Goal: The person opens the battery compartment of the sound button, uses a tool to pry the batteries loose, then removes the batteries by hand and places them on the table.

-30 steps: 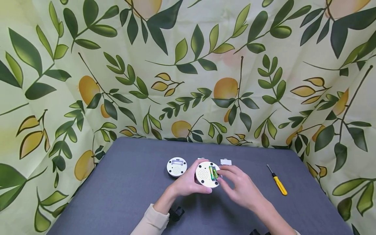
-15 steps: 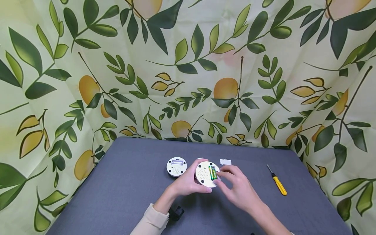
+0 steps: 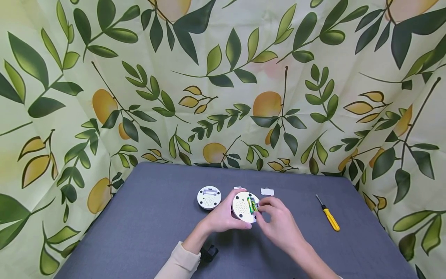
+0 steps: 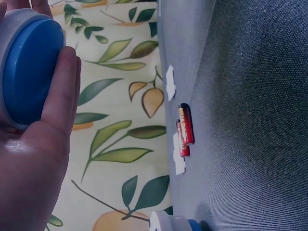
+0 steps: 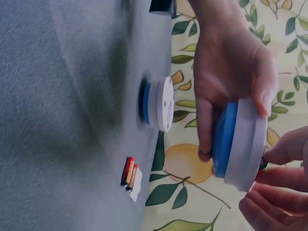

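My left hand [image 3: 223, 217] grips a round white push-button device [image 3: 239, 209] by its edge, with its underside turned up towards the head view. Its blue face [image 4: 33, 72] shows in the left wrist view, beside the straight fingers. Two green batteries [image 3: 252, 205] are at the battery compartment, the right-hand one slightly tilted. At that battery's lower end, my right hand [image 3: 283, 226] pinches with thumb and index finger. Only a small green bit of the battery [image 5: 263, 164] shows between the fingertips in the right wrist view.
A second white and blue device [image 3: 209, 198] lies underside up on the grey table [image 3: 156, 217], its compartment bare. Behind are a white battery cover [image 3: 267, 192] and another, partly hidden cover [image 3: 239, 188], beside two red batteries [image 4: 185, 126]. A yellow-handled screwdriver [image 3: 329, 217] lies at right.
The right-hand green battery lay flatter half a second ago and looks tilted again now. My right fingers have shifted slightly towards its lower end. The left hand keeps its grip on the device.
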The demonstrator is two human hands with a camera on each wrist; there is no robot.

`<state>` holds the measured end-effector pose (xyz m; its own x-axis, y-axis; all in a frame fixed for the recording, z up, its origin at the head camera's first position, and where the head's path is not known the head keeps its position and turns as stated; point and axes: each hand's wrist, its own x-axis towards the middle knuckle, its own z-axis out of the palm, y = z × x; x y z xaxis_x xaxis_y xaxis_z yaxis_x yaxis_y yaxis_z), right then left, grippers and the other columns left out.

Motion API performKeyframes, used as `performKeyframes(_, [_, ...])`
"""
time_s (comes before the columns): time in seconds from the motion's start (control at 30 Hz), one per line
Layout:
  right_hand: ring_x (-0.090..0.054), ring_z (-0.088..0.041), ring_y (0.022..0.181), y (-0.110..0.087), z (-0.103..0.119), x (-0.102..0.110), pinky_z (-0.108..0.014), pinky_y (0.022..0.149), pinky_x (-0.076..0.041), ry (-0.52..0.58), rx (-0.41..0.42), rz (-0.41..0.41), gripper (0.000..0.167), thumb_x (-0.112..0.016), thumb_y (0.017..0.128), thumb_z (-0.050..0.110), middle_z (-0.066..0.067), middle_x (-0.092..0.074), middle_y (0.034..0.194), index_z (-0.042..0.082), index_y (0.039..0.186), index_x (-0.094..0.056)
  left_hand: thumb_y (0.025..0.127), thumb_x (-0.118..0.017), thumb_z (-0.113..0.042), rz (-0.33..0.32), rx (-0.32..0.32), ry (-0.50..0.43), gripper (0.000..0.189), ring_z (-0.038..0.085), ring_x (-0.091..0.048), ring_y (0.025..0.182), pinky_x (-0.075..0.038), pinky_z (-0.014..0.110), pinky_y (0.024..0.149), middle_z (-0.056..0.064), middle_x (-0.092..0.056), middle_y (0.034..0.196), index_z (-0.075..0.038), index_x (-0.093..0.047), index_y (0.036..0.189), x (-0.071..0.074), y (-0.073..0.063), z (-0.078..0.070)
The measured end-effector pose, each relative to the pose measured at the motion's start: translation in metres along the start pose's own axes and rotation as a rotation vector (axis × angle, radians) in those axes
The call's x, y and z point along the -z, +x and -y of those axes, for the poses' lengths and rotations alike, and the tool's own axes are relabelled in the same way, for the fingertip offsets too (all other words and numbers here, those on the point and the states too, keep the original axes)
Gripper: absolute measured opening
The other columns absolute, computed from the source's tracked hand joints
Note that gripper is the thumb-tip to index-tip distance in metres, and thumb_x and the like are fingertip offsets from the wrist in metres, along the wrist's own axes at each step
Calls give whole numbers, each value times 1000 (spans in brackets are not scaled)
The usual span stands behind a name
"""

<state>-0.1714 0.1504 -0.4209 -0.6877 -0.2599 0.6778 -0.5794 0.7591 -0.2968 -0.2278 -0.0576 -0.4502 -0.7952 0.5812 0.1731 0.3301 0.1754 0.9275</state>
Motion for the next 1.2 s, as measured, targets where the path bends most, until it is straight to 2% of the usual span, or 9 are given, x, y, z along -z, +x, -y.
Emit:
performKeyframes(0.13, [-60,-14,84,1,6,0,-32,70,-54,-41,-33,-7,13,-85,69,1,4,-65,89,7,75,-75,74,-90,-28,-7,3,7,97,11,-58,106,-46,28,92,-6,-56,126,-19,-34,153,0,0,0])
performKeyframes(0.27, [-61,-16,84,2,12,-1,-34,69,-53,-68,-104,14,14,-89,69,6,4,-66,87,7,74,-75,74,-90,-29,-14,9,20,97,11,-58,105,-46,29,92,-6,-56,125,-21,-34,153,0,0,-1])
performKeyframes(0.37, [-61,-17,82,3,14,-2,-35,68,-53,-91,-128,20,15,-89,69,6,3,-66,86,6,72,-74,73,-90,-29,-17,13,40,97,11,-58,105,-45,29,94,-6,-56,125,-22,-34,152,-1,-1,-2])
performKeyframes(0.6, [-63,-20,80,5,18,-4,-37,66,-54,-133,-137,9,13,-88,70,4,-1,-69,86,3,72,-75,72,-91,-29,-37,24,45,98,11,-58,106,-42,32,97,-7,-57,125,-23,-35,152,-1,-1,-3])
performKeyframes(0.77, [-66,-21,77,3,16,-4,-38,65,-56,-146,-101,-49,14,-87,68,1,-2,-71,83,4,75,-75,72,-91,-30,-46,23,57,98,11,-56,110,-40,34,101,-7,-55,129,-21,-36,152,-1,-2,-4])
performKeyframes(0.87, [-65,-17,71,3,14,-1,-36,62,-55,-137,-106,-65,16,-86,68,-1,-1,-70,78,5,77,-75,72,-91,-29,-50,16,46,97,12,-54,114,-39,36,104,-7,-53,133,-20,-36,151,0,-1,-4])
performKeyframes(0.97, [-60,-10,65,4,13,3,-31,59,-53,-92,-188,-22,15,-85,72,-1,1,-68,74,7,81,-75,72,-91,-28,-52,6,34,96,12,-53,117,-37,36,107,-7,-51,136,-21,-36,151,0,-1,-5])
performKeyframes(1.07, [-57,-7,65,6,9,10,-27,58,-51,-3,-316,52,11,-82,78,2,4,-67,74,8,85,-77,72,-91,-28,-51,-3,35,96,12,-52,118,-36,36,108,-7,-51,137,-21,-36,150,1,-1,-5])
performKeyframes(1.2, [-59,-9,69,8,-1,17,-25,62,-51,150,-454,118,8,-79,85,6,5,-69,78,10,92,-78,72,-91,-28,-48,-3,37,96,12,-52,117,-36,36,107,-7,-50,137,-21,-36,151,1,-1,-4])
